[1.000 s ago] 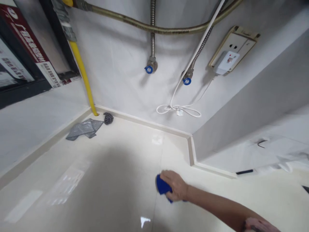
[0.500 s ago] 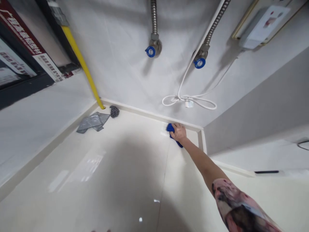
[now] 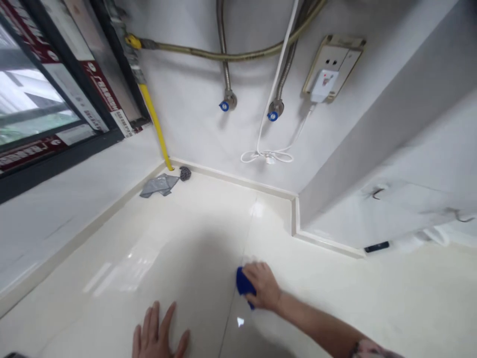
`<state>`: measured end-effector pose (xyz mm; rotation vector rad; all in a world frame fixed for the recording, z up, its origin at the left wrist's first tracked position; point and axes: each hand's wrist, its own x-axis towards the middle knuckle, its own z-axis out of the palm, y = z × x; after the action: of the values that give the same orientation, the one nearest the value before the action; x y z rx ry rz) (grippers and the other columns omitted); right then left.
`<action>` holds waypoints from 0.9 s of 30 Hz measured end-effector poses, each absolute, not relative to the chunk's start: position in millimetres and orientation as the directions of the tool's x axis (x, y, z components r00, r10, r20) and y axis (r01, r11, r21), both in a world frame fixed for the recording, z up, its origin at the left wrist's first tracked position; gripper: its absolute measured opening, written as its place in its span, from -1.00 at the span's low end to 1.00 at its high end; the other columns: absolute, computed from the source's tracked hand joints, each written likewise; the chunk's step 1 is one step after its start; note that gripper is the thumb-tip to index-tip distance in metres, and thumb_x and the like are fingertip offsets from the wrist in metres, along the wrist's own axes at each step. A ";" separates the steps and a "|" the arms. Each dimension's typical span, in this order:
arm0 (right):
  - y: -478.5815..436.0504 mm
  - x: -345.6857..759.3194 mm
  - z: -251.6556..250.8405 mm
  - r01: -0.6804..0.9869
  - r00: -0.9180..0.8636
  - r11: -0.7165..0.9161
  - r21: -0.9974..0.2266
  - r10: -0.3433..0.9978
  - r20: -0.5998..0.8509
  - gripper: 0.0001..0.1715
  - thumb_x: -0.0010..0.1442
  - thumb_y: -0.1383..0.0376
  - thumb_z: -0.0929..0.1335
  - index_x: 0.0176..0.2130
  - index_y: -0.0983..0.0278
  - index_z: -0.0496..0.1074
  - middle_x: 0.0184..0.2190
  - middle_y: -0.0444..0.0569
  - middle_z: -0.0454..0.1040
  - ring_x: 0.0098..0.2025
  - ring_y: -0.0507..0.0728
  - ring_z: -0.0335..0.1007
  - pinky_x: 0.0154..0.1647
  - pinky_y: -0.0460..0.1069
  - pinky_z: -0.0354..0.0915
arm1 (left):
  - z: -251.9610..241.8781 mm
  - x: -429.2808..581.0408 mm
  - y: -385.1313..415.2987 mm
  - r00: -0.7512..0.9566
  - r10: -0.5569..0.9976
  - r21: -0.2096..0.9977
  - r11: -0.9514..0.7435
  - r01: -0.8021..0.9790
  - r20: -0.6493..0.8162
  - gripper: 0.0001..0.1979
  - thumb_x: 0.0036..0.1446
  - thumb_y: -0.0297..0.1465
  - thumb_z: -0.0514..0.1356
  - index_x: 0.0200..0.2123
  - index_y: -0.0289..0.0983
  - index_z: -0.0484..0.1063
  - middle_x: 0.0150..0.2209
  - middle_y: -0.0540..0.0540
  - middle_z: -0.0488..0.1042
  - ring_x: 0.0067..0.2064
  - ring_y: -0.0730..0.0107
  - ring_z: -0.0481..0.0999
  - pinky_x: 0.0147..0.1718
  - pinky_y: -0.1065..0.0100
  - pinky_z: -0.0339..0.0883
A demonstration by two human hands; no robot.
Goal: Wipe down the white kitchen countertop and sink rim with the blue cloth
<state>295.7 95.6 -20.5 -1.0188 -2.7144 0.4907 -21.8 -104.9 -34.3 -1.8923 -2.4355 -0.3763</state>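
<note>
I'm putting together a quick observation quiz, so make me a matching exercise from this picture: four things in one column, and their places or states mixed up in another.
Column one
1. Blue cloth
2. Left hand
3. White plug
4. Gray mesh scourer

Column two
A. In the wall outlet
B. Beside the gray sheet
C. Gripped by the right hand
D. Fingers spread, at the bottom edge of the picture

Right pairs: 1-C, 2-D, 3-A, 4-B
</note>
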 end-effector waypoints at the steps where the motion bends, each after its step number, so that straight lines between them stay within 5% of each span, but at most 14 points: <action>1: 70.0 293.0 -20.9 0.595 -0.752 0.697 -0.400 0.658 0.026 -0.20 0.12 0.01 0.38 0.28 0.22 0.32 0.18 0.17 0.43 0.11 0.39 0.26 0.19 0.31 0.11 | -33.2 -20.3 -103.5 -0.252 0.947 0.171 0.220 0.960 0.199 -0.28 0.27 -0.04 -0.04 0.37 -0.33 0.22 0.50 -0.46 0.00 0.56 -0.15 -0.17 0.45 -0.30 -0.13; 8: -13.6 270.1 -20.2 0.617 -0.767 0.673 -0.408 0.632 -0.117 -0.07 0.17 -0.04 0.41 0.39 0.20 0.17 0.27 0.16 0.34 0.21 0.41 0.19 0.30 0.35 -0.01 | -30.4 -13.4 -99.9 -0.263 0.945 0.223 0.219 0.950 0.193 -0.26 0.26 -0.04 -0.02 0.39 -0.32 0.18 0.51 -0.52 -0.04 0.56 -0.24 -0.19 0.44 -0.32 -0.15; 12: 51.4 268.6 -13.6 0.647 -0.746 0.698 -0.308 0.662 -0.068 -0.23 0.15 0.05 0.41 0.28 0.24 0.35 0.17 0.16 0.43 0.08 0.36 0.27 0.14 0.25 0.16 | -30.7 -8.8 -99.8 -0.287 0.938 0.262 0.232 0.937 0.194 -0.29 0.27 -0.05 -0.02 0.36 -0.32 0.24 0.49 -0.51 0.01 0.55 -0.21 -0.16 0.44 -0.32 -0.13; 16: 164.6 271.5 5.4 0.866 -0.499 0.495 -0.074 0.866 -0.041 -0.36 0.24 0.14 0.37 0.27 0.23 0.39 0.16 0.13 0.44 0.11 0.33 0.27 0.10 0.15 0.17 | -28.9 -7.1 -101.0 -0.299 0.935 0.261 0.246 0.933 0.191 -0.30 0.25 -0.06 0.02 0.34 -0.32 0.27 0.48 -0.51 0.05 0.54 -0.24 -0.08 0.43 -0.33 -0.08; 22: 291.7 274.2 17.2 0.940 -0.342 0.342 -0.014 0.940 0.011 -0.37 0.33 0.24 0.24 0.32 0.34 0.31 0.19 0.29 0.39 0.09 0.41 0.23 0.07 0.22 0.13 | -27.3 -7.9 -104.9 -0.284 0.943 0.227 0.242 0.943 0.174 -0.28 0.23 -0.05 0.10 0.37 -0.24 0.24 0.50 -0.46 0.05 0.51 -0.24 0.03 0.42 -0.32 -0.02; 27: 264.1 281.6 10.1 0.888 -0.460 0.459 -0.026 0.887 -0.047 -0.36 0.28 0.23 0.29 0.29 0.37 0.34 0.19 0.28 0.40 0.11 0.40 0.25 0.12 0.20 0.13 | -25.4 -8.6 -102.8 -0.283 0.945 0.231 0.243 0.942 0.164 -0.28 0.24 -0.07 0.11 0.38 -0.26 0.21 0.49 -0.50 0.02 0.50 -0.32 0.02 0.40 -0.34 0.00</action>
<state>281.6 264.1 10.1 -1.6460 -2.7058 0.0746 -8.6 -102.8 -25.4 -1.8857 -2.4832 -0.4503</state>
